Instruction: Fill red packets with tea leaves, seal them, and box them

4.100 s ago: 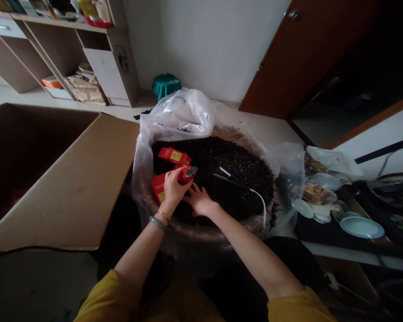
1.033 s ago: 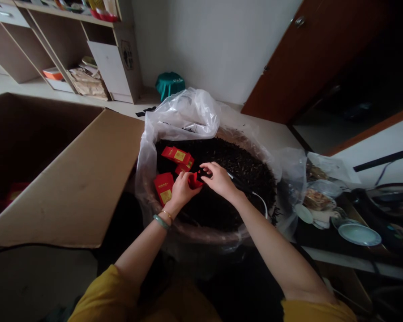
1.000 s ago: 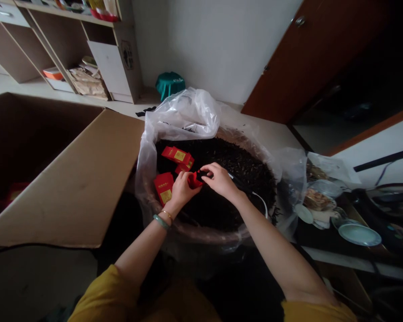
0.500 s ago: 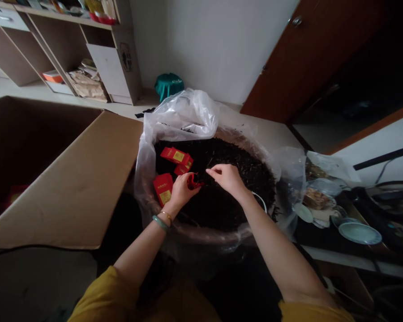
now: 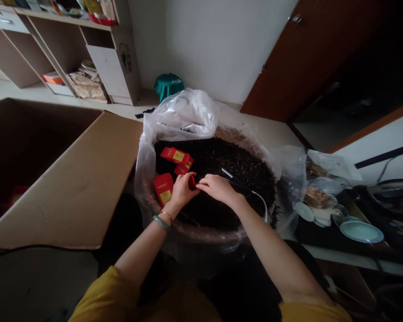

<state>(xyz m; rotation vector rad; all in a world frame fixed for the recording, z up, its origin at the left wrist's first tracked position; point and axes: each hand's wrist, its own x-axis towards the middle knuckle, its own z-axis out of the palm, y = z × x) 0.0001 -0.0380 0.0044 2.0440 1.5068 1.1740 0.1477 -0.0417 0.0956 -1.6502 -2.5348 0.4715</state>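
Observation:
My left hand (image 5: 183, 191) grips a small red packet (image 5: 192, 181) whose mouth faces up, its fingers wrapped around the side. Fingertips of my right hand (image 5: 216, 187) are pinched together at the packet's right edge. Beneath both hands, dark dried leaves, like loose tea (image 5: 215, 210), fill a wide round tub lined with a clear plastic bag (image 5: 184, 114). On the leaves at the left lie several more red packets (image 5: 163, 188) with yellow labels. Just beyond my right wrist rests a black two-armed clamp tool (image 5: 237, 179) with a white cord (image 5: 266, 205).
A large open cardboard box (image 5: 77, 179) stands on the left, with something red inside. To the right, a black surface carries dishes (image 5: 362, 231) and a clear bag. Behind are a teal covered bin (image 5: 169, 86), a shelf unit (image 5: 110, 74) and a brown door (image 5: 298, 58).
My right hand has moved left and down to meet the red packet's edge. The clamp tool it was covering now shows. My left hand stays in nearly the same place.

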